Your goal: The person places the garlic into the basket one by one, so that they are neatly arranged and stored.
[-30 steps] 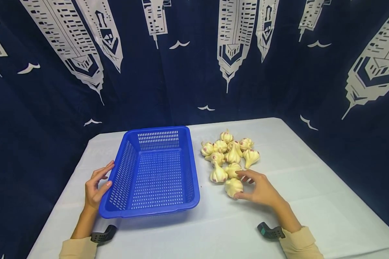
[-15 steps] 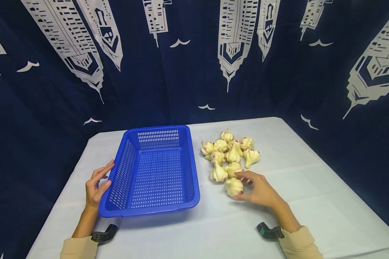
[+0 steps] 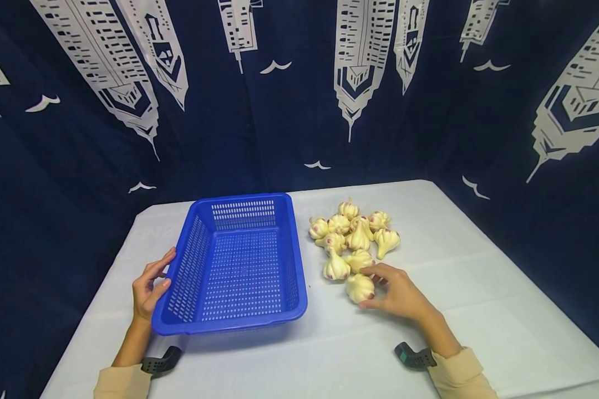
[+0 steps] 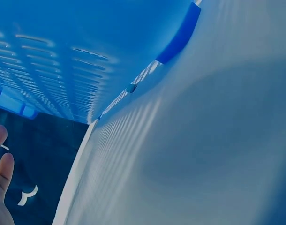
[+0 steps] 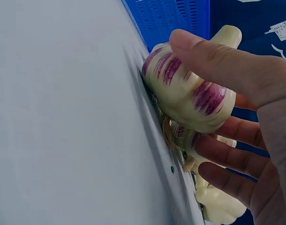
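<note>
My right hand (image 3: 399, 291) has its thumb and fingers around the nearest garlic bulb (image 3: 360, 288), which is at the tabletop. In the right wrist view the thumb presses on this purple-streaked bulb (image 5: 180, 91), with fingertips behind it. Several other pale garlic bulbs (image 3: 358, 238) lie in a cluster just beyond. To the left stands a blue plastic basket (image 3: 229, 327), with slotted walls and nothing inside. My left hand (image 3: 147, 291) rests at the basket's left rim, fingers fairly straight and thumb apart. The left wrist view shows only some fingertips (image 4: 4, 168) beside the basket wall.
A white cloth covers the table (image 3: 339, 360). Behind it hangs a dark blue curtain (image 3: 289, 122) printed with white buildings and birds. Dark bands (image 3: 414, 356) sit on both wrists.
Almost nothing differs. The right hand stays at the same bulb, and the left hand stays at the basket's rim.
</note>
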`<act>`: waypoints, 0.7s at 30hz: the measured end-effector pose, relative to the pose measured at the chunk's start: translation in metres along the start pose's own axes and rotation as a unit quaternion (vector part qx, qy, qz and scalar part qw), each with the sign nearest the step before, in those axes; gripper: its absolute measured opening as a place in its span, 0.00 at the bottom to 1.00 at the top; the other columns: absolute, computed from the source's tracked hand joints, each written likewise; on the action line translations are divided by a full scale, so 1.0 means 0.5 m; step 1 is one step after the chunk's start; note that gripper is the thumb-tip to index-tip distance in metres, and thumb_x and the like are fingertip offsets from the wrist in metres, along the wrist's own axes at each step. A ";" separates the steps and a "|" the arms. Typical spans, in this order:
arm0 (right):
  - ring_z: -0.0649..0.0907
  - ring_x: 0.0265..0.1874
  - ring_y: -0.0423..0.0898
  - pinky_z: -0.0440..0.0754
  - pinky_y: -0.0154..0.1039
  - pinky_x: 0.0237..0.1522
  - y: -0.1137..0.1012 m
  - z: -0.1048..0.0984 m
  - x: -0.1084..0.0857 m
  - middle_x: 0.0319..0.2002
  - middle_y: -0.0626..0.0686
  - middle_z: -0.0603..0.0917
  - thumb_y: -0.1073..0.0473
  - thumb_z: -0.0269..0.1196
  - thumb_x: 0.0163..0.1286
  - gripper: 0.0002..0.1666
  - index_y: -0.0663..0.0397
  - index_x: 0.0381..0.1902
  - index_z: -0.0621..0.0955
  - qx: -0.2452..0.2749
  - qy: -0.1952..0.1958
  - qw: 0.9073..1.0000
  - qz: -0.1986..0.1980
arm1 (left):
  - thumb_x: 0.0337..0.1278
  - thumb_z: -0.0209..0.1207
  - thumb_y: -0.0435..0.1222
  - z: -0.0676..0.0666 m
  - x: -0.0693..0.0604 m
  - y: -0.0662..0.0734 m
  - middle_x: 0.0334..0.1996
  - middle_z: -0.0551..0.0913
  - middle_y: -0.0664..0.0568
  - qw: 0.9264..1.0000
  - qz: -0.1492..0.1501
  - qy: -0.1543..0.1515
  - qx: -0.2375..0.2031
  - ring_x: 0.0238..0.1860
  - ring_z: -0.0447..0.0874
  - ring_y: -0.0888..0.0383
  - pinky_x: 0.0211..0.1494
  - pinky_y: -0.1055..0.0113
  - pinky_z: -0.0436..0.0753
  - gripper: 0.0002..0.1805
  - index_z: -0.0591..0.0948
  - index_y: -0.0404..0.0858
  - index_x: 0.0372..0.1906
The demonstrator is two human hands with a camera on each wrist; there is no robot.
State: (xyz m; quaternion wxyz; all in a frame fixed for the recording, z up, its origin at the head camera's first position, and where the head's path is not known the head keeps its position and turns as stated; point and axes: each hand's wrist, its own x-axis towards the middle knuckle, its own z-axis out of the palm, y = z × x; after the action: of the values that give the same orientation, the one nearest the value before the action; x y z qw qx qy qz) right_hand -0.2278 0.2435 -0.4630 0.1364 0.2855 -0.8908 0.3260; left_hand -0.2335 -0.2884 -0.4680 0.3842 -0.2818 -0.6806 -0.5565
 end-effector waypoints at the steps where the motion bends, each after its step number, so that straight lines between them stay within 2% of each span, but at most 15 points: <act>1: 0.81 0.36 0.40 0.82 0.42 0.38 0.000 -0.001 0.001 0.44 0.47 0.85 0.48 0.83 0.40 0.40 0.57 0.52 0.83 0.000 -0.001 1.000 0.001 | 0.40 0.46 0.22 0.001 0.000 0.000 0.58 0.80 0.41 1.000 -0.001 0.001 0.000 0.49 0.76 0.56 0.44 0.73 0.69 0.27 0.76 0.13 0.51; 8: 0.81 0.34 0.38 0.83 0.41 0.38 -0.006 -0.002 -0.002 0.45 0.50 0.84 0.52 0.83 0.40 0.39 0.57 0.52 0.83 0.007 -0.006 1.000 0.007 | 0.39 0.46 0.21 0.002 -0.001 0.001 0.59 0.80 0.41 1.000 -0.003 0.001 -0.004 0.49 0.77 0.57 0.44 0.74 0.69 0.28 0.76 0.13 0.51; 15: 0.82 0.36 0.43 0.83 0.45 0.40 -0.010 0.001 -0.001 0.50 0.56 0.82 0.49 0.82 0.41 0.40 0.58 0.53 0.84 -0.005 -0.016 1.000 0.022 | 0.40 0.46 0.21 -0.002 0.002 0.005 0.58 0.80 0.40 1.000 0.002 0.004 -0.008 0.49 0.76 0.55 0.44 0.74 0.70 0.26 0.75 0.12 0.51; 21: 0.83 0.37 0.47 0.83 0.45 0.41 -0.013 -0.002 -0.001 0.48 0.56 0.82 0.50 0.82 0.41 0.40 0.60 0.52 0.83 -0.001 -0.023 0.999 0.026 | 0.41 0.47 0.23 -0.001 0.003 0.009 0.57 0.79 0.37 1.000 0.010 -0.003 0.015 0.48 0.77 0.56 0.43 0.71 0.68 0.27 0.76 0.13 0.51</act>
State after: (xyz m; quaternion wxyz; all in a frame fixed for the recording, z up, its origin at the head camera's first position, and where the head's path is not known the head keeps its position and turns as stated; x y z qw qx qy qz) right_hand -0.2235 0.2404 -0.4591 0.1070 0.2693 -0.9012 0.3223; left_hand -0.2306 -0.2881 -0.4643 0.3922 -0.2841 -0.6872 -0.5415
